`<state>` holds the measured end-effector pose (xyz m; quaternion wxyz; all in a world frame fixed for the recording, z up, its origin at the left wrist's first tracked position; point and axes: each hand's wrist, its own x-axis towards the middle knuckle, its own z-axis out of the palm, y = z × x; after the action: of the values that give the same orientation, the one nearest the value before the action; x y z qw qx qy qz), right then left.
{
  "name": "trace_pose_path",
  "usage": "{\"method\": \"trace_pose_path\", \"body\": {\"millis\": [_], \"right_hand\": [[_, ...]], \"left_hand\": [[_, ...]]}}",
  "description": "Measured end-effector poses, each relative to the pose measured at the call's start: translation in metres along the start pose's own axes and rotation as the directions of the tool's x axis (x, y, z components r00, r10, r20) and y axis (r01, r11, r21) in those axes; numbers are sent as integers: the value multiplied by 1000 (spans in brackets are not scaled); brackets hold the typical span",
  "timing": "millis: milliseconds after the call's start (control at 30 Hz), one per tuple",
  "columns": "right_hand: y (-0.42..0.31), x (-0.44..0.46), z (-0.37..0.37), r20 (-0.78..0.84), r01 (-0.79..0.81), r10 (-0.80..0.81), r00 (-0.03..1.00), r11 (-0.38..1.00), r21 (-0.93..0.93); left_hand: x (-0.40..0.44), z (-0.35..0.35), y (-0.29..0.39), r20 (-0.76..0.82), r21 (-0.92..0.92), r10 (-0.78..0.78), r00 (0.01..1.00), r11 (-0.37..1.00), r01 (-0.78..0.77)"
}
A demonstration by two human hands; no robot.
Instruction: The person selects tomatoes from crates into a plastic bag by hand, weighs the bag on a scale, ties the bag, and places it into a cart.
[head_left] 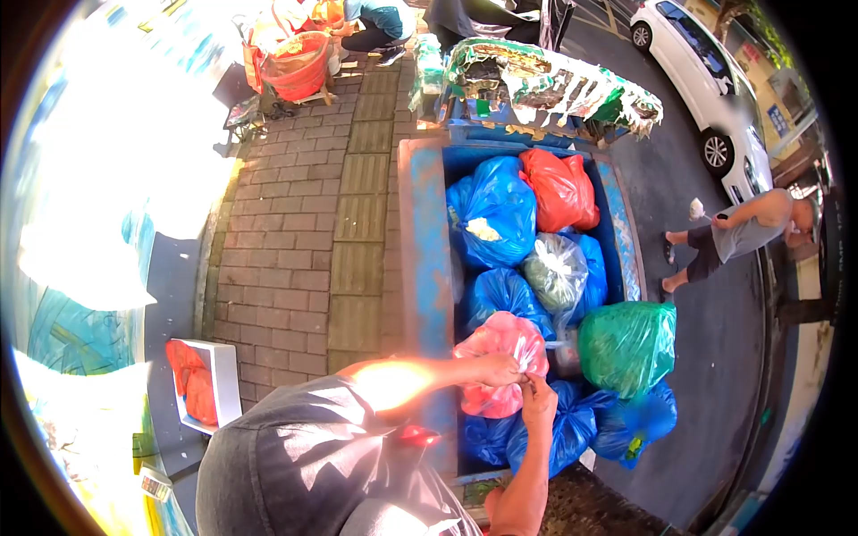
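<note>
A pink plastic bag (499, 335) sits bunched up over the near part of a blue metal cart bed (432, 241). My left hand (496, 369) comes across the bag from the left, its fingers closed on the bag's gathered top. Just to the right, my right hand (538, 399) is pinched at the same spot, nearly touching the left. The exact fold between the fingertips is too small to make out. Around it lie blue bags (497, 214), a red bag (561, 189), a clear bag (555, 272) and a green bag (627, 347).
Brick paving (277, 259) runs left of the cart; a white box (225, 384) with orange items stands there. At the top are a red basket (299, 76), a crouching person (377, 22) and a tattered padded bar (554, 80). A person (746, 228) and white car (697, 76) are on the right.
</note>
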<state>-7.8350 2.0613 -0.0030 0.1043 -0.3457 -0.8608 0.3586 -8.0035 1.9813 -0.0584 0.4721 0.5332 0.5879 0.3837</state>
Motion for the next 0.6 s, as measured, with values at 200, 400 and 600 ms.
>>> {"method": "trace_pose_path", "body": {"millis": [200,400,600], "right_hand": [[-16,11,-18,-92,-102,101,991,995,-3],[-29,-42,19,-227,-223,252,941,964,148],[5,-47,44,-226,-133,113,967,988,-74]], "left_hand": [[-10,3,-3,-76,5,-89,993,996,90],[-12,1,-5,-38,-321,-84,996,945,67],[-7,22,-18,-198,-136,-8,980,990,-20]]}}
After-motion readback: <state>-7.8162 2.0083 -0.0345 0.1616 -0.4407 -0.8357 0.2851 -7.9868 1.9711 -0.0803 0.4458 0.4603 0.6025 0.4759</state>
